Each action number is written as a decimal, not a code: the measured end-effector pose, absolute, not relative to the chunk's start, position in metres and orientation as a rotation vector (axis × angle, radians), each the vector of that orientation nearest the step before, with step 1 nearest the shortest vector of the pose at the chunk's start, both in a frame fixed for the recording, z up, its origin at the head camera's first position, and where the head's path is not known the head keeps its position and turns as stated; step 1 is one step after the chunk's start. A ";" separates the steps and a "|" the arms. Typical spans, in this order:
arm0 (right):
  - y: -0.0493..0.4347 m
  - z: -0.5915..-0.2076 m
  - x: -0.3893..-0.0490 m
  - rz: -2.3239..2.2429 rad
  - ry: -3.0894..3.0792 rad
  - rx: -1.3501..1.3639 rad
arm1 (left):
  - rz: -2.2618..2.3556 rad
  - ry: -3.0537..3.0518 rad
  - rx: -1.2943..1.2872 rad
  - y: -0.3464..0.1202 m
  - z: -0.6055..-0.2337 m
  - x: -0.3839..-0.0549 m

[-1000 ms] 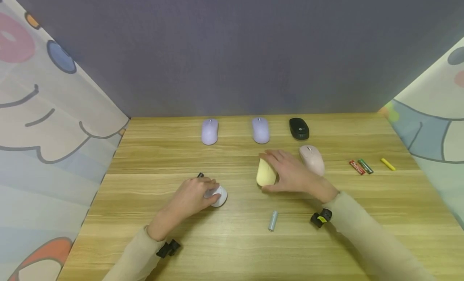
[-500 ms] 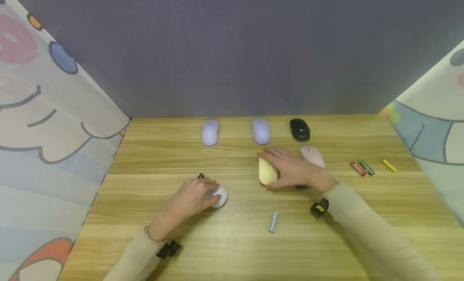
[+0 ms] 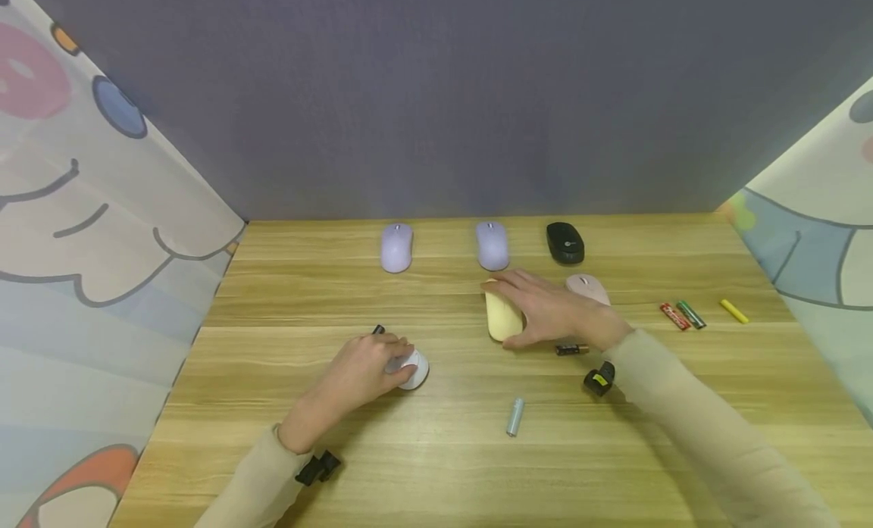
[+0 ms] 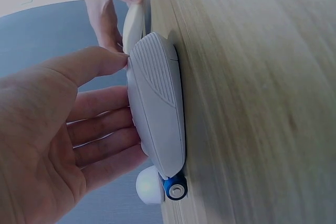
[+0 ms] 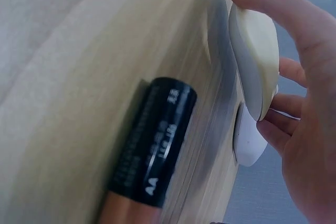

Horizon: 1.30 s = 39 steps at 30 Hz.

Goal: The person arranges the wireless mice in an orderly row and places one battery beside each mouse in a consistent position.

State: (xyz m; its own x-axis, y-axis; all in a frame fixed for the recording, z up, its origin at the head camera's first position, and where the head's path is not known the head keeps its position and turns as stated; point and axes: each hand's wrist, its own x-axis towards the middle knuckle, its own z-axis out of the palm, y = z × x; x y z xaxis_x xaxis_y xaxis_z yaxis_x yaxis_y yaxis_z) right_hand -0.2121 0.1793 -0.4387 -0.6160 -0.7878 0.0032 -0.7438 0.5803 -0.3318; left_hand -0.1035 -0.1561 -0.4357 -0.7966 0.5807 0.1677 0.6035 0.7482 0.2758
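Nearest the person, a small black device sits at each wrist, two in all. Beyond them a grey battery lies on the wooden table.

The left hand is bent loosely over a white mouse, thumb at one end and fingers partly spread along it; the mouse rests on the table. The left wrist view shows a blue-wrapped battery just beside that mouse.

A little farther, the black battery reads "AA" in the right wrist view, its other print blurred. One second ago the right hand covered it; now it lies uncovered, and the hand is slightly farther from the person. That hand's thumb and fingers are parted just to the width of a yellow mouse, gripped and tilted above the table.

Off to the right are three more batteries: red, with unreadable lettering, green and yellow. A pale pink mouse is partly hidden by the right hand.

Farthest stand two lavender mice and a black mouse whose pale mark is too small to read: six mice altogether.
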 end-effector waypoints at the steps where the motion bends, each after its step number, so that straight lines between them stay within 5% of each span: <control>1: 0.179 -0.438 -0.213 -0.454 2.658 -1.300 | -0.491 -2.869 -0.973 -0.156 -0.436 -0.104; 39: 0.178 -0.442 -0.219 -0.425 2.578 -1.245 | -0.499 -2.851 -0.975 -0.157 -0.437 -0.104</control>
State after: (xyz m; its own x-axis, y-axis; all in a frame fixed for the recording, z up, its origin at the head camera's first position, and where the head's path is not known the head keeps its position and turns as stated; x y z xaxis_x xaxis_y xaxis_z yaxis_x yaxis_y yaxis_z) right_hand -0.2189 0.1784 -0.4424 -0.6053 -0.7905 -0.0938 -0.7184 0.5932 -0.3633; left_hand -0.1035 -0.1572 -0.4373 -0.7928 0.5805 0.1858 0.6091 0.7434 0.2764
